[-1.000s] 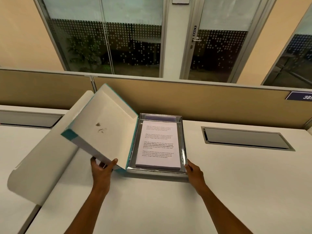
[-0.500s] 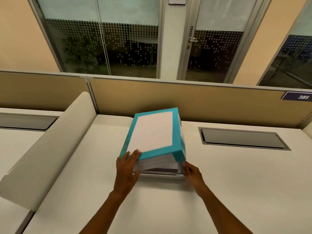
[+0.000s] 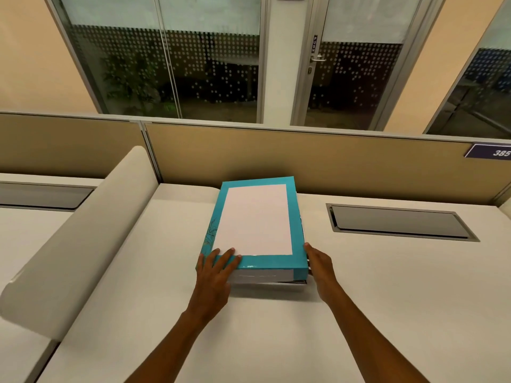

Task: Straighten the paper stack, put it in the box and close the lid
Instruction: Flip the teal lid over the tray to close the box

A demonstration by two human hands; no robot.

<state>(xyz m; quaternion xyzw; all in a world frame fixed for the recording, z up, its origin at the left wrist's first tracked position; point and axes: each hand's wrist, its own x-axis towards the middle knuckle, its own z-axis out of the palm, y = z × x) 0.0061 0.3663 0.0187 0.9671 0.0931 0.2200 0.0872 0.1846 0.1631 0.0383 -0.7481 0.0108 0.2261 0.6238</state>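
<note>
A teal box lid [image 3: 255, 219] with a white panel on top lies down over the silver box, whose near rim [image 3: 287, 283] shows just below it. The paper stack is hidden inside. My left hand [image 3: 218, 269] rests flat on the lid's near left corner, fingers spread over the teal edge. At the box's near right corner, my right hand [image 3: 320, 266] touches the side with fingers apart.
The box sits on a white desk [image 3: 359, 313] in front of a tan partition [image 3: 318, 158]. A rounded white divider [image 3: 74, 239] runs along the left. A grey cable hatch [image 3: 398, 222] is set into the desk to the right.
The lid, held upright and open at the left, has swung over and come down onto the box. My left hand moved right with it; the right hand stayed at the corner.
</note>
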